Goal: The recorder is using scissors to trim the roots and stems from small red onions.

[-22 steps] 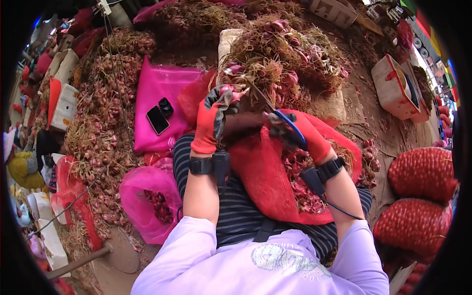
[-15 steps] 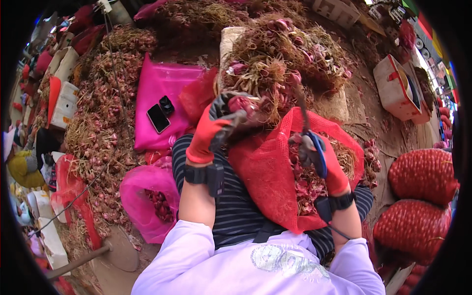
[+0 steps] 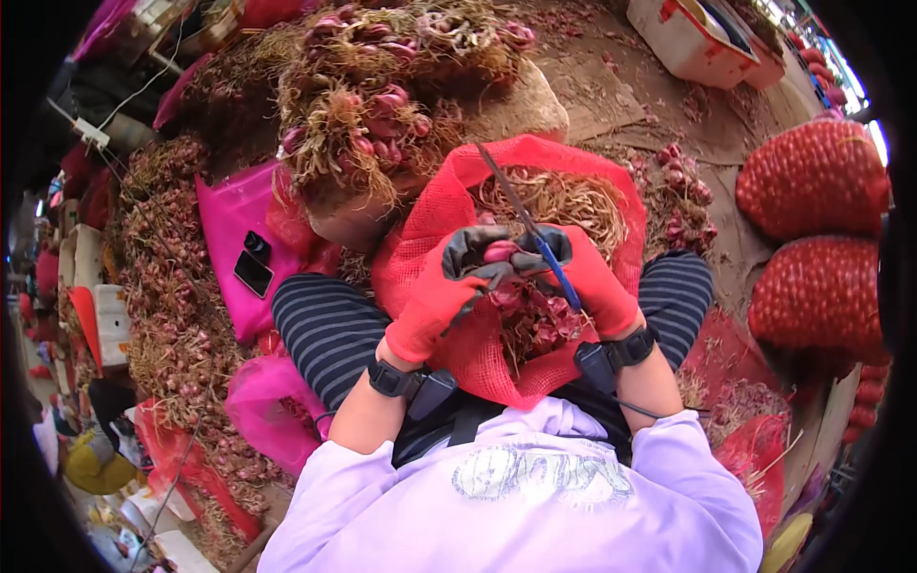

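Above the mouth of a red mesh bag (image 3: 435,229) in my lap, my gloved left hand (image 3: 468,263) closes around a red shallot (image 3: 500,250). Right beside it, my gloved right hand (image 3: 564,263) grips scissors (image 3: 557,267) with a blue handle, their long dark blades angling up and to the left. The fingers of both hands meet at the shallot; whether the right fingers also pinch it I cannot tell. Dry stalks (image 3: 573,205) and pinkish loose skins (image 3: 544,325) lie inside the bag. Just beyond, a heap of shallots with dried roots (image 3: 373,105) rests on a pale block (image 3: 521,105).
To the left, a black phone (image 3: 253,274) lies on a pink plastic sheet (image 3: 224,215), near a pink mesh bag (image 3: 267,406). More shallots (image 3: 172,306) spread along that side. Two full red sacks (image 3: 812,181) are stacked at right, and a white foam box (image 3: 688,43) stands far right.
My left hand has brought the shallot from the heap down to the bag, beside the right hand. The scissors now tilt left. The whole view has shifted rightward.
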Motion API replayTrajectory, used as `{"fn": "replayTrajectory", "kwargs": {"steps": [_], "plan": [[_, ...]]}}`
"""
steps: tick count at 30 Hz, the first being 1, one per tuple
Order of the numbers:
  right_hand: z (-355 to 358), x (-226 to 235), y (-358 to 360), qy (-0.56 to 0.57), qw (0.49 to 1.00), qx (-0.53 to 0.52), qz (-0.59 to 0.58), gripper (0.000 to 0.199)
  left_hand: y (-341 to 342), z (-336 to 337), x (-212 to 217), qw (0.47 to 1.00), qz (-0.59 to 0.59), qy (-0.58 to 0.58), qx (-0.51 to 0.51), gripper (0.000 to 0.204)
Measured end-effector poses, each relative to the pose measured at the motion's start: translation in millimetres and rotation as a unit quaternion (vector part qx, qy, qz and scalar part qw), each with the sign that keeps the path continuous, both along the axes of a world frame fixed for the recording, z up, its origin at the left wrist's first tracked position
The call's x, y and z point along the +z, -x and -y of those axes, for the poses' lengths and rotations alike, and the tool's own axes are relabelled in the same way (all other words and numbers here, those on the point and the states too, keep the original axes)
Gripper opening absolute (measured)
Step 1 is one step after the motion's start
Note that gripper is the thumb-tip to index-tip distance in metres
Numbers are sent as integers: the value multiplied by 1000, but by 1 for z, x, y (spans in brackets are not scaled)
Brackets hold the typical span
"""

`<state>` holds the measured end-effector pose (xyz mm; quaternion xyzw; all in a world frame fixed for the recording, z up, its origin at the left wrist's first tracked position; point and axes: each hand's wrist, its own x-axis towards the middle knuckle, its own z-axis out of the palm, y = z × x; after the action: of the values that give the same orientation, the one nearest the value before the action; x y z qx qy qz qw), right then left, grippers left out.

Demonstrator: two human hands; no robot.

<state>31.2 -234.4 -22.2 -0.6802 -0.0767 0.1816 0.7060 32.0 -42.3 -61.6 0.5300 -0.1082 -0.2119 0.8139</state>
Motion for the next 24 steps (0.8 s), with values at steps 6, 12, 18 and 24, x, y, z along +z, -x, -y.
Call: {"fn": "replayTrajectory", "kwargs": {"steps": [6,12,18,24], "plan": [[23,-80,-3,-32,995,-98,-6,18,21,0,10,993,-98,15,-58,43],[34,-70,9,-209,975,-46,-52,36,25,16,-1,984,-156,81,22,40],[30,-44,20,-85,988,-50,116,24,21,31,2,991,-106,80,31,39],[27,-50,17,48,941,-33,334,19,21,15,-17,997,-12,-13,-70,40]]}}
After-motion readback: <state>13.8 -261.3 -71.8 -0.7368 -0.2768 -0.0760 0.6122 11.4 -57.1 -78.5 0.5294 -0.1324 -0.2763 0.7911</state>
